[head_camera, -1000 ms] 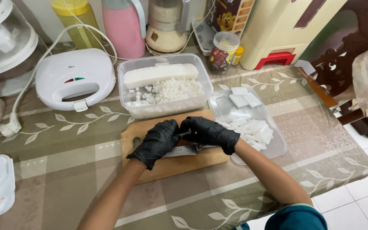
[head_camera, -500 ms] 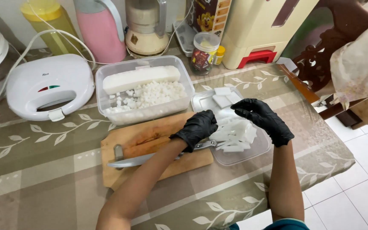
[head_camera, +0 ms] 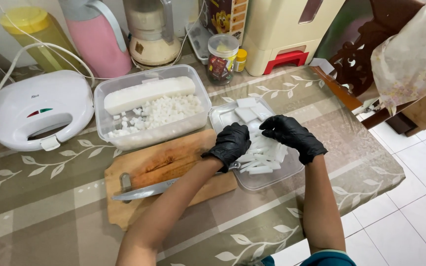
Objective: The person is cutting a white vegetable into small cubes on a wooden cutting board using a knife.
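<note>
Right now both black-gloved hands sit over the clear tray (head_camera: 272, 180), which lies just right of the wooden cutting board (head_camera: 163, 167). The left hand (head_camera: 231, 143), its grip closed on the knife (head_camera: 149, 189), keeps the blade across that board. The right hand (head_camera: 292, 135), fingers curled, touches the white strips (head_camera: 265, 155) in the tray; whether its grip has hold of one cannot be told.

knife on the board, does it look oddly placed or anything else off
Somewhat. The knife lies flat across the cutting board, its tip poking past the board's left edge, its handle end hidden under the left hand. Nothing looks spilled: the white strips sit inside their clear tray.
</note>
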